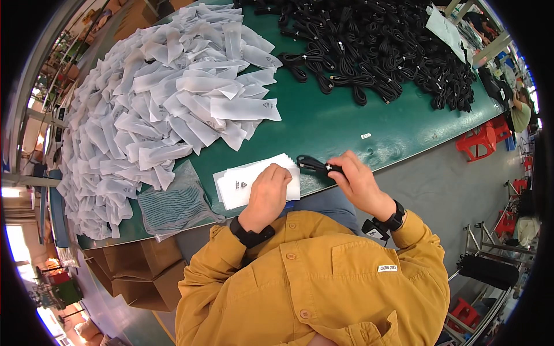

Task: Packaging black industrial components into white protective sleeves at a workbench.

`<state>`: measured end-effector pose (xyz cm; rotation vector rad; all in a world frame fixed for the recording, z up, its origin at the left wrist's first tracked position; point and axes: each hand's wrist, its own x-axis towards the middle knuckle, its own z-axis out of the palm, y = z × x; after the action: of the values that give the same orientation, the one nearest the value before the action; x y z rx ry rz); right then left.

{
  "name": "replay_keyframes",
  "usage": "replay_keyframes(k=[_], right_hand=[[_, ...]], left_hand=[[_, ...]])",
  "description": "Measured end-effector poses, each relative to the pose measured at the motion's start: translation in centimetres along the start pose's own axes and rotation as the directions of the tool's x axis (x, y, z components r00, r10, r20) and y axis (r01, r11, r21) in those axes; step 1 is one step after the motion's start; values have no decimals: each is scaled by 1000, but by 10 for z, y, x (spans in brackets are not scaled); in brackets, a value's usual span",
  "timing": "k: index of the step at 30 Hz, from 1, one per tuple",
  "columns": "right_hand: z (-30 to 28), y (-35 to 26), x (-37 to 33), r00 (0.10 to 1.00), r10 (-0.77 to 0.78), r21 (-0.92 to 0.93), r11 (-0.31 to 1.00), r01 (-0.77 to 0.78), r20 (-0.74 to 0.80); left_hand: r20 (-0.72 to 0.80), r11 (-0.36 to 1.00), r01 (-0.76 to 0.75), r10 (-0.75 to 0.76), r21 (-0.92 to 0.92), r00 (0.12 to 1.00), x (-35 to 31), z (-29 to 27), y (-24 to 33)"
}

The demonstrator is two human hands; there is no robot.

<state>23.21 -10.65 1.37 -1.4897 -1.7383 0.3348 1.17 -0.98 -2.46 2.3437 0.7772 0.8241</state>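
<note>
At the green table's (323,124) near edge: one stack of white bags (234,195), probably there for reach; my left hand (268,193) over it, fingertips bunched, hold unclear. One black cable bundle (313,165) beside it, my right hand (363,185) pinching one end, presumably keeping the other free.

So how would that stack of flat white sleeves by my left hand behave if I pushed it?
The stack of white sleeves would probably slide apart rather than move as one, since its edges are unevenly fanned. Each sleeve is likely light and floppy, judging by how thin they look. It seems unlikely to roll or tip, lying low and flat on the green table.
</note>
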Motion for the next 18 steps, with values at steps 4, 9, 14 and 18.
replay_keyframes(k=[4, 9, 14, 18], right_hand=[[3, 3, -9, 999, 4, -67, 998, -2, 33], [5, 4, -11, 1000, 6, -77, 997, -4, 20], [6, 2, -10, 994, -96, -89, 991, 100, 55], [6, 4, -8, 974, -186, -151, 967, 204, 126]], left_hand=[[-13, 994, -104, 104, 42, 994, 5, -8, 15], [50, 988, -131, 127, 85, 991, 3, -3, 5], [10, 994, 73, -73, -79, 997, -1, -5, -3], [77, 910, 307, -298, -278, 951, -1, -8, -1]])
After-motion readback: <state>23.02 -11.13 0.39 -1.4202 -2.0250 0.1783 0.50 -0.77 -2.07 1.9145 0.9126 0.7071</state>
